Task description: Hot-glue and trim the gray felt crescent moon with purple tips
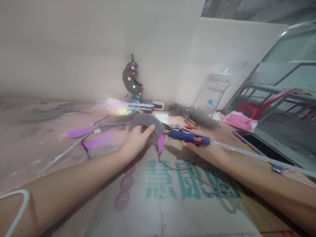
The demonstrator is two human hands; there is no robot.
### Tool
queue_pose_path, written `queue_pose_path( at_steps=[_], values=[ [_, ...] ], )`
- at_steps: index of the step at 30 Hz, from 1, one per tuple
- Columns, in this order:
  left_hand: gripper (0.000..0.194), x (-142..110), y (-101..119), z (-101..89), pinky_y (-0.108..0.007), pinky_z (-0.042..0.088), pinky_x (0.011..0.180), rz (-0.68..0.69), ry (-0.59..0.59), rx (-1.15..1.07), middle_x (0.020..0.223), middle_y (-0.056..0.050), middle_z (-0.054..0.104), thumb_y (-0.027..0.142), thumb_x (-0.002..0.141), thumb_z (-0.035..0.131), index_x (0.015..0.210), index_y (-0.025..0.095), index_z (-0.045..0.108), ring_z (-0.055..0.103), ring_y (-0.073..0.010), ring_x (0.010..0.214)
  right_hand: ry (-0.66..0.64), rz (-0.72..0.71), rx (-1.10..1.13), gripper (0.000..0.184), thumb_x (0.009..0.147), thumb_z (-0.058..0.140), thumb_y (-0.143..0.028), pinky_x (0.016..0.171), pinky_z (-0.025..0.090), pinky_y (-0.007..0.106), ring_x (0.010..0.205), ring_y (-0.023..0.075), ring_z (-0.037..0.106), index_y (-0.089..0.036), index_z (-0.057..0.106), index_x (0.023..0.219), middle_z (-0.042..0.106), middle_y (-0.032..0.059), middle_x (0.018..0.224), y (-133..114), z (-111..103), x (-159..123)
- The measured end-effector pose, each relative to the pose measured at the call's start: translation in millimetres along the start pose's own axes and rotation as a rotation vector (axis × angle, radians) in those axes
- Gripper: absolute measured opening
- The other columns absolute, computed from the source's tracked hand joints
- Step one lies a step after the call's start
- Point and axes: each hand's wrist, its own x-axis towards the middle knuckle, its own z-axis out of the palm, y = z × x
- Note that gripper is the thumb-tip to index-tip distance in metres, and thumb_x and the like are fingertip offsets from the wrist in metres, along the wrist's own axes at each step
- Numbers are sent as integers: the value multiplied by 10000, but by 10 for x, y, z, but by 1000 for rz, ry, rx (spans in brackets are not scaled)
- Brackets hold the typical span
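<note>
My left hand [142, 136] grips a crescent shape [145, 121], wrapped in grey yarn with a bare purple tip pointing down. A blue glue gun [189, 137] is in my right hand [197, 144], its fingers wrapped round the handle. The nozzle is beside the crescent's purple end; I cannot tell whether they touch. A long clear glue stick [247, 152] runs out of the gun's back toward the right. From the purple tip a grey strand [172, 169] trails into loose loops over the printed sheet [138, 210] below my hands.
A decorated crescent [128, 77] with coloured balls hangs against the wall. Behind my hands lie pliers [190, 127], a yarn bundle [197, 117] and a water bottle [214, 92]. Purple pieces [82, 131] lie left; a phone [264, 148] and pink packet [240, 121] lie right.
</note>
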Motion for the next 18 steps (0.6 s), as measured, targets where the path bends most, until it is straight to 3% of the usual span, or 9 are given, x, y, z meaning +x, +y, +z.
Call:
queue_pose_path(
  at_steps=[7,18],
  values=[
    [389,4,-7,9,-248,464,724,2,-9,-13,808,-42,743,518,855,578,763,160,700,645,-175,756,19,32,24,263,786,691,-443,772,549,360,903,275,694,-213,726,908,744,76,993,-2,-1,-3],
    [400,17,-24,2,-255,475,741,-31,-18,-17,838,-57,746,536,842,588,793,155,698,650,-183,771,19,53,41,279,798,668,-462,736,534,330,867,244,686,-197,703,881,738,85,1039,-1,0,7]
  ],
)
